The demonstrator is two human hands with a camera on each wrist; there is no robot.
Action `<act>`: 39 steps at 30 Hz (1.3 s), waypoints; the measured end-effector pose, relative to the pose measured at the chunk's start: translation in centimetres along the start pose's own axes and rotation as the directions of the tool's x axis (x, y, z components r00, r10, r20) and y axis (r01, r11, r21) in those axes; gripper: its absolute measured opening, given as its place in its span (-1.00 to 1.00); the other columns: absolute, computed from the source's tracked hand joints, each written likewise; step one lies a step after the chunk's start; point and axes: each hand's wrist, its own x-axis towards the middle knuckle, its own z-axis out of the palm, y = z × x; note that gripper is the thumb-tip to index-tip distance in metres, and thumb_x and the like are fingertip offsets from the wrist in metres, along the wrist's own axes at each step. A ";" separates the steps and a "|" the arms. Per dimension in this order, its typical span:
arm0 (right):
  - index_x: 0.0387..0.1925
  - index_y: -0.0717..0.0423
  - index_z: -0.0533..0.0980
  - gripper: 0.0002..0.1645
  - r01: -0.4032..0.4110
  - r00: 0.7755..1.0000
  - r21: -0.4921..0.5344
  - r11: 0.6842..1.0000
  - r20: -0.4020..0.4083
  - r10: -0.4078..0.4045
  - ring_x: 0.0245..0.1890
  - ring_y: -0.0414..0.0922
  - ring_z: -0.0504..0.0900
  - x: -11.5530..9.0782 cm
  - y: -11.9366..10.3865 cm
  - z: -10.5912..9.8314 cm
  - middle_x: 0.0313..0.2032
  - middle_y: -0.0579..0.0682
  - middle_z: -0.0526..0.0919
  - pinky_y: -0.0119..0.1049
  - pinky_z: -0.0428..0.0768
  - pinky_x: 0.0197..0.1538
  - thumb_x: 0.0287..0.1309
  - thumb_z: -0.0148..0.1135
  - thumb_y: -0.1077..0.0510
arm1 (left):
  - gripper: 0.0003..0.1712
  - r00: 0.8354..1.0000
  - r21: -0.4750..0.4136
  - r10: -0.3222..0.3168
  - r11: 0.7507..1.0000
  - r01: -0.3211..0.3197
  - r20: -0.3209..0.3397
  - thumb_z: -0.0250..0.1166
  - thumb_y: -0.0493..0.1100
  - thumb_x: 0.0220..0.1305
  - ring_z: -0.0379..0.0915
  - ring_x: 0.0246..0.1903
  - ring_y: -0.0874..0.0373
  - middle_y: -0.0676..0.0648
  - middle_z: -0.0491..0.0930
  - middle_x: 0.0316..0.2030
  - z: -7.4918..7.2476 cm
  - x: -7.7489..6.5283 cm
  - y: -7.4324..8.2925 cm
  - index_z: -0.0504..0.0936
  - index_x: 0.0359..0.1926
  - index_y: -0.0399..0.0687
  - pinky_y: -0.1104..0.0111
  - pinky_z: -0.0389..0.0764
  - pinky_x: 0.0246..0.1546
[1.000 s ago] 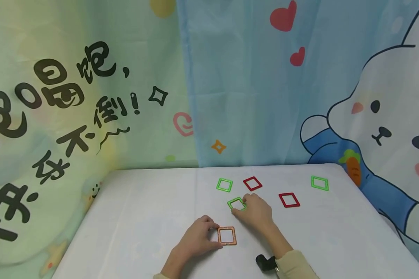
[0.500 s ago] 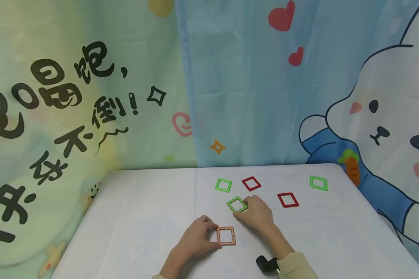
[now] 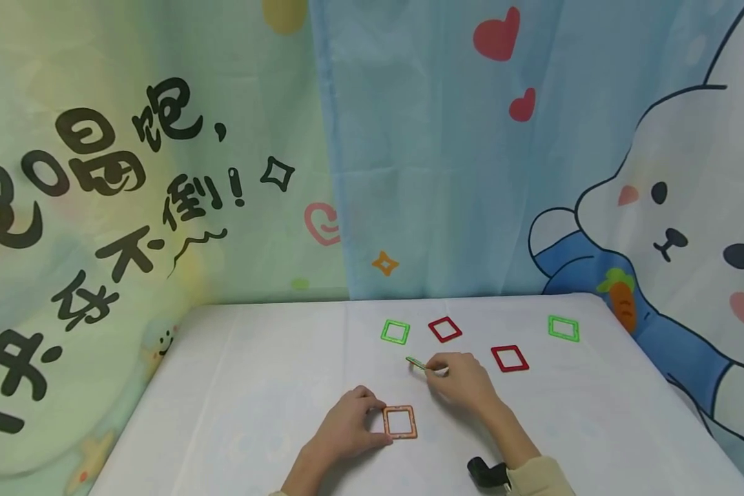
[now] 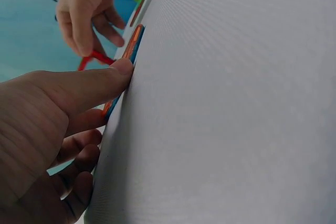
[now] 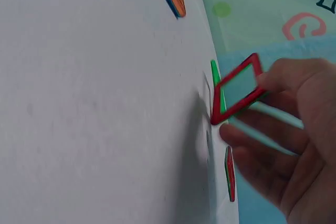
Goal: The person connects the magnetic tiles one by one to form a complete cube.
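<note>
My left hand (image 3: 353, 427) pinches an orange square frame tile (image 3: 414, 421) by its left side, flat against the white table. The left wrist view shows a blue underside on this orange tile (image 4: 137, 40). Ahead and to the right, my right hand (image 3: 465, 382) holds a second square frame tile (image 3: 415, 362) between thumb and finger. That tile is tilted up off the table, nearly edge-on in the head view with green showing. Its other face looks red in the right wrist view, where the frame (image 5: 239, 105) stands out from the fingertips.
Farther back on the white table (image 3: 254, 386) lie a green frame (image 3: 397, 322) and a red frame (image 3: 451, 337). Another red frame (image 3: 514, 370) and a green one (image 3: 564, 319) are to the right. A black device (image 3: 486, 473) sits by the right wrist. A printed curtain hangs behind.
The right hand has lifted and tipped its green tile from nearly flat to edge-on, turning at the wrist. The left hand and the orange tile stay where they were.
</note>
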 end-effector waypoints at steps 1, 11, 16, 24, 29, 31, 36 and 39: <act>-0.34 0.02 0.70 -0.92 0.015 1.000 0.007 1.000 -0.020 -0.015 -0.38 -0.18 0.61 0.0 0.2 0.0 -0.34 -0.11 0.71 -0.17 0.55 -0.28 0.09 0.34 0.16 | -0.40 1.000 0.000 0.005 1.000 -0.005 -0.002 0.56 0.16 -0.09 0.41 -0.19 0.27 0.16 0.47 -0.20 0.0 0.0 0.0 0.70 -0.06 -0.04 0.33 0.49 -0.11; -0.23 0.08 0.67 -0.82 0.023 0.992 0.021 1.000 -0.122 -0.020 -0.45 -0.17 0.57 -0.2 0.8 -0.8 -0.40 -0.09 0.68 -0.21 0.52 -0.35 0.07 0.31 0.24 | -0.41 1.000 0.001 0.020 1.000 -0.020 -0.018 0.55 0.15 -0.07 0.39 -0.18 0.27 0.16 0.46 -0.19 0.1 -0.1 -0.1 0.69 -0.04 -0.05 0.34 0.48 -0.11; -0.24 0.06 0.68 -0.81 -0.008 0.992 0.013 1.000 -0.125 0.009 -0.44 -0.16 0.58 -1.0 1.3 -0.7 -0.37 -0.08 0.70 -0.22 0.52 -0.37 0.04 0.34 0.24 | -0.42 1.000 -0.003 0.015 1.000 -0.015 0.010 0.54 0.16 -0.06 0.37 -0.19 0.29 0.18 0.45 -0.19 0.4 -0.4 -0.3 0.69 -0.04 -0.03 0.36 0.48 -0.12; -0.30 0.12 0.69 -0.86 -0.015 0.983 -0.013 1.000 -0.185 0.013 -0.46 -0.14 0.53 -1.4 1.4 -1.2 -0.41 -0.07 0.66 -0.24 0.51 -0.38 0.03 0.43 0.21 | -0.41 0.998 0.013 0.058 0.998 -0.058 -0.022 0.53 0.16 -0.03 0.39 -0.15 0.28 0.16 0.47 -0.16 0.6 -0.1 -0.5 0.68 -0.01 -0.05 0.36 0.47 -0.09; -0.31 0.08 0.67 -0.84 -0.021 0.992 -0.016 1.000 -0.122 0.019 -0.45 -0.15 0.57 -1.8 0.8 -1.7 -0.44 -0.12 0.65 -0.20 0.54 -0.35 0.00 0.44 0.23 | -0.41 0.999 0.016 0.043 0.999 -0.043 0.003 0.54 0.15 -0.05 0.39 -0.17 0.27 0.15 0.47 -0.17 0.7 -0.2 -0.5 0.69 -0.02 -0.03 0.36 0.47 -0.10; -0.32 0.06 0.66 -0.85 -0.023 0.994 0.004 1.000 -0.109 0.023 -0.44 -0.15 0.58 -1.9 0.4 -1.8 -0.44 -0.13 0.66 -0.18 0.55 -0.33 0.00 0.45 0.23 | -0.41 0.999 0.017 0.042 0.999 -0.042 0.006 0.54 0.15 -0.05 0.38 -0.17 0.28 0.15 0.46 -0.17 0.7 -0.2 -0.5 0.69 -0.02 -0.03 0.36 0.47 -0.10; -0.37 0.05 0.64 -0.87 -0.020 0.996 0.071 0.997 -0.083 0.026 -0.42 -0.16 0.61 -2.0 -0.9 -1.7 -0.44 -0.14 0.66 -0.17 0.57 -0.30 -0.01 0.45 0.24 | -0.42 0.999 0.015 0.045 0.999 -0.045 -0.007 0.54 0.14 -0.05 0.39 -0.17 0.27 0.15 0.46 -0.17 0.3 -0.2 -0.4 0.69 -0.02 -0.02 0.35 0.47 -0.08; -0.39 0.04 0.63 -0.87 -0.021 0.999 0.103 0.994 -0.048 0.026 -0.42 -0.18 0.61 -2.1 -1.6 -1.4 -0.45 -0.16 0.66 -0.19 0.57 -0.31 -0.01 0.45 0.24 | -0.43 0.999 0.016 0.042 0.999 -0.042 -0.007 0.55 0.14 -0.06 0.39 -0.17 0.27 0.16 0.46 -0.18 0.1 -0.2 -0.3 0.69 -0.03 -0.01 0.35 0.47 -0.09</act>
